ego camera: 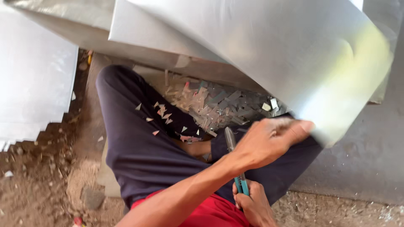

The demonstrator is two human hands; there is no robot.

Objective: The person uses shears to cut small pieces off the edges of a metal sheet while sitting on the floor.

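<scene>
**Sheet metal + snips, seated cut**

Left hand (269,141): crosses over from lower left, clamped on lower edge of the big shiny metal sheet (261,54), thumb on top, fingers wrapped under the curled corner. Motion-blurred, so exact finger spacing hard to read, but def closed on the edge.

Right hand (252,206): low in frame, fist closed round the teal handles of tin snips (235,162). Blades point up toward sheet edge, tips just beside left wrist. Can't tell if blades open or shut, partly hidden behind the wrist.

Sheet posn: held up over the lap, bowing under own weight, corner curling down at right. Second sheet (33,71) flat on ground at left, jagged cut edge.

Handling call: thin gauge, light but floppy, springs and flutters if held far from the cut. Slick face, cut edges likely razor sharp. Best grip near the edge being worked, pinch on flat face not along raw edge.

Offcuts (214,107): pile of small slivers on ground btwn legs, a few triangles stuck on dark trousers (139,143). Red shirt at bottom. Dirt floor (38,185) left, grey wall (370,159) right.
</scene>
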